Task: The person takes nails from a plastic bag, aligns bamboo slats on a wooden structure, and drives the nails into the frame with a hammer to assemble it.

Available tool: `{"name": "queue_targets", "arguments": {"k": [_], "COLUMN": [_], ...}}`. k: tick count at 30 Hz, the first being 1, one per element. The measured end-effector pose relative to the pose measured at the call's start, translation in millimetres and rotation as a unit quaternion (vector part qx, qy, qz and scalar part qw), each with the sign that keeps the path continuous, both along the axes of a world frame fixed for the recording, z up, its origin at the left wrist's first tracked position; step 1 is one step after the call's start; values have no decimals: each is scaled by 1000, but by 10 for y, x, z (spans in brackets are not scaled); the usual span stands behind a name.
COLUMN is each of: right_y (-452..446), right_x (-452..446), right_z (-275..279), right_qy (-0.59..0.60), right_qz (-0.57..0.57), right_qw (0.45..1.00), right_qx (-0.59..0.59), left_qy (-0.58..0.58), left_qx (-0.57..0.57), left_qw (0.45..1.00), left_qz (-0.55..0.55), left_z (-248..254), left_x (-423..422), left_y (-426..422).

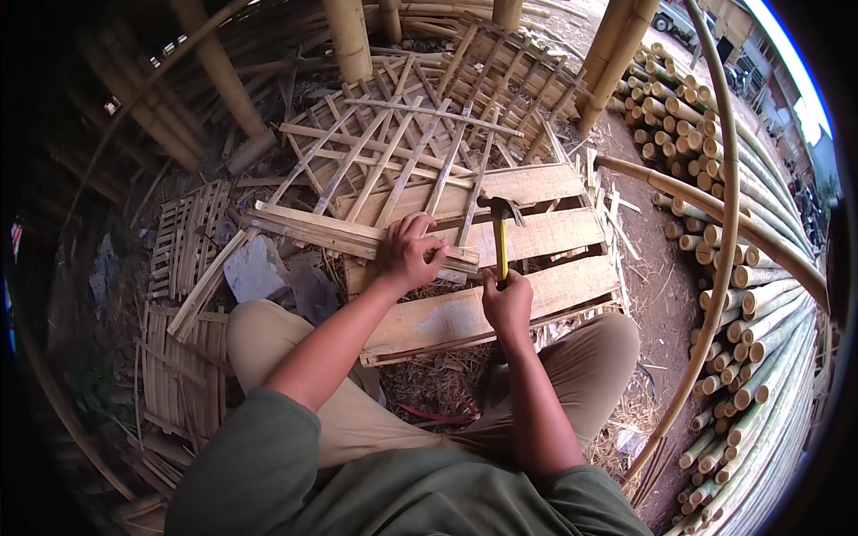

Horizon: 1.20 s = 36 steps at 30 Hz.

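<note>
The hammer [501, 250], with a yellow handle and a dark claw head, stands upright in the closed right hand [508, 308], over the plank platform [554, 234]. The left hand [411, 255] is half curled on pale, narrow wooden strips [313, 225] at the platform's left side; whether its fingers pinch anything, I can't tell. Beyond it, a loose lattice of crossed slats [386, 161] spreads to the far side. Slatted panels [186, 234] lie left, cut bamboo poles [760, 313] are stacked right.

shirt [402, 496]: dark green, short-sleeved | trousers [277, 344]: tan, creased | left hand [409, 255]: ungloved | right hand [508, 305]: ungloved
</note>
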State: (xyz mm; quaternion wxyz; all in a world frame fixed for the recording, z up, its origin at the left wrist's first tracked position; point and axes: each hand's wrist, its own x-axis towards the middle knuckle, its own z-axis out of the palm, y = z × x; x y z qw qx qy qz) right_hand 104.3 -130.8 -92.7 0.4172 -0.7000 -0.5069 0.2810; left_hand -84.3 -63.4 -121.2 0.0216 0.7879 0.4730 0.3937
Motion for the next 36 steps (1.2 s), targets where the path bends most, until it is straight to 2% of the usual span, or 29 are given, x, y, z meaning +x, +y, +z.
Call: {"name": "queue_targets", "arguments": {"k": [1,3,5,7,9,11,12,15,17,18,19,21,25,29,33,35,36], "right_y": [96,288,389,468,477,458,455,539,567,574,579,572,554,552,543,533,518], "right_x": [29,73,79,70,39,32,31,110,162,155,148,144,146,163,159,157,139], "right_z": [-35,-87,-126,-267,-305,-209,-142,-323,-389,-421,-452,-481,-465,-475,-440,-474,-464], "right_qy": [-1,-80,-86,-15,-9,199,232,264,268,229,190,199,197,205,212,225,217], "right_qz": [0,24,34,66,62,33,31,35,43,38,32,37,48,63,58,51,51], "right_qw": [1000,996,995,996,997,964,956,949,947,960,971,969,971,968,964,961,965], "right_qx": [-1,-14,-40,-56,-53,-172,-179,-168,-171,-156,-141,-138,-128,-128,-148,-154,-137], "left_qy": [1,4,10,-14,-17,-50,-49,-73,-187,-132,-18,70,109,156,89,173,173], "left_qx": [-13,-16,-18,-55,-67,-101,-91,-93,-190,-167,-129,-87,-110,-186,-206,-199,-199], "left_qw": [1000,1000,1000,998,998,993,994,992,964,976,987,979,973,961,958,937,937], "left_qz": [2,1,3,-13,-14,-41,-41,-40,6,46,94,171,172,136,181,229,228], "left_z": [12,38,60,76,64,26,34,-85,-35,-15,13,-38,-58,-53,-121,-140,-131], "left_x": [2,0,-17,-33,-60,-64,-61,-109,-156,-203,-255,-243,-154,-230,-248,-221,-211], "left_y": [-6,-12,-1,21,53,86,83,221,341,381,409,415,404,480,537,522,506]}}
